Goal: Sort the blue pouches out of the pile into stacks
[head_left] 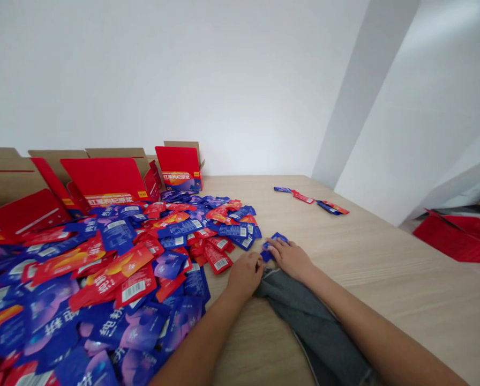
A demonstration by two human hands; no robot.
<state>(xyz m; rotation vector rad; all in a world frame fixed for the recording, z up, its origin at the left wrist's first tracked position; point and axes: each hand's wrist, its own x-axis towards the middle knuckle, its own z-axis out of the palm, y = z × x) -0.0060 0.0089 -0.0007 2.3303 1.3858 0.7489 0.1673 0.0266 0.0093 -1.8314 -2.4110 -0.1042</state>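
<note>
A blue sachet [279, 236] lies on the table between my two hands, partly covered by fingers. My right hand [291, 259] rests over it, with its fingertips bent down onto the sachet. Close beside it, my left hand [245, 274] is closed, its thumb and fingers curled at the sachet's near end and the tip of a grey cloth [308, 316]. What the left fingers grip is hidden. The cloth stretches from there toward me, under my right forearm. A large pile of red and blue sachets [135, 279] spreads left of my left arm.
Opened red cartons [103, 179] stand behind the pile, with another red carton [179, 166] to their right. Several sachets lie in a loose row at the far right, including a red one [303, 197]. A red bag [457, 236] sits beyond the right edge of the wooden table [384, 268].
</note>
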